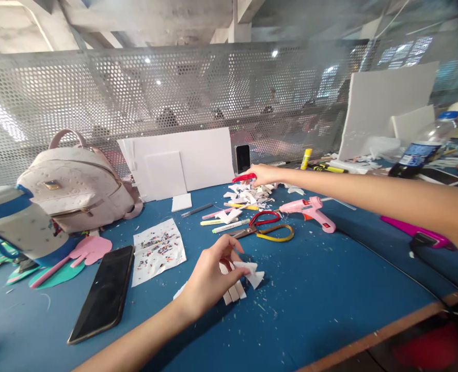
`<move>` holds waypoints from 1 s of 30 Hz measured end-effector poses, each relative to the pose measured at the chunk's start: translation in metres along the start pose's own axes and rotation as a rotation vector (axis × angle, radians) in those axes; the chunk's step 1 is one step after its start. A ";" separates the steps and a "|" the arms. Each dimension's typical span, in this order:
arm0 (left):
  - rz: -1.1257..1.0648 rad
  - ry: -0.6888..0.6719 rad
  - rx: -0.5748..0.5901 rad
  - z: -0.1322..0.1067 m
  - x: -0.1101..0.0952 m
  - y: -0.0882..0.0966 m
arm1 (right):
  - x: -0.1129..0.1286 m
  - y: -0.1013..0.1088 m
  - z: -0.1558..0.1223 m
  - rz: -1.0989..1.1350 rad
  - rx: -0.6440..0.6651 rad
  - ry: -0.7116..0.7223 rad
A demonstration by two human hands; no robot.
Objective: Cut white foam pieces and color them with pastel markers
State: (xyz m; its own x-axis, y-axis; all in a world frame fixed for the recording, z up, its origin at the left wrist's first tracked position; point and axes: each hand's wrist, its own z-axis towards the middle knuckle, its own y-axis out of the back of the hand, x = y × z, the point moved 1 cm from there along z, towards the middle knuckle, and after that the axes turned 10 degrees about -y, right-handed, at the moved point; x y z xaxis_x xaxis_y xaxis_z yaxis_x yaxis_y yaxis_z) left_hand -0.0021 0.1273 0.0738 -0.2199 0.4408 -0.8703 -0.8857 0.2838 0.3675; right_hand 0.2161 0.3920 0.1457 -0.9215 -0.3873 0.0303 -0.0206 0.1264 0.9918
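Note:
My left hand (209,274) is pinched on small white foam pieces (255,278), low over the blue table. Several narrow white strips (234,293) lie partly hidden beneath its fingers. Stretched far forward, my right hand (265,174) is closed on a red object (245,177), whose kind I cannot make out. Just below that hand is a heap of white foam scraps (250,195). Between the two hands lie scissors (265,227) with one red and one yellow handle loop, and several marker pens (231,226).
A pink glue gun (310,211) with a trailing cord lies to the right. On the left are a black phone (104,292), a speckled paper sheet (159,248), a tumbler (27,222) and a backpack (72,186). White foam boards (209,155) stand at the back; a bottle (422,150) is at right.

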 end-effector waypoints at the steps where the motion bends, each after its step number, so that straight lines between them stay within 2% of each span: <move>1: 0.001 -0.001 0.001 0.000 0.000 0.000 | 0.000 0.000 0.000 0.009 -0.001 -0.006; 7: 0.011 -0.009 -0.001 0.002 -0.002 0.001 | -0.002 -0.001 -0.002 0.066 0.002 -0.049; 12: 0.028 -0.013 -0.002 0.002 -0.003 0.002 | -0.002 -0.002 -0.003 0.139 0.078 -0.036; 19: 0.036 -0.019 -0.001 0.001 -0.004 0.002 | -0.003 -0.002 -0.004 0.183 0.107 0.008; 30: 0.070 -0.034 -0.007 0.002 -0.001 0.003 | 0.009 -0.002 -0.012 0.222 0.038 -0.062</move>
State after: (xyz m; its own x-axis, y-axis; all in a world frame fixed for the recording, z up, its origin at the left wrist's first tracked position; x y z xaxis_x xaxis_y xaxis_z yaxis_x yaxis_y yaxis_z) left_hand -0.0033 0.1289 0.0766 -0.2672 0.4883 -0.8307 -0.8715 0.2454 0.4246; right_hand 0.2127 0.3775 0.1457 -0.9272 -0.2892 0.2380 0.1714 0.2372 0.9562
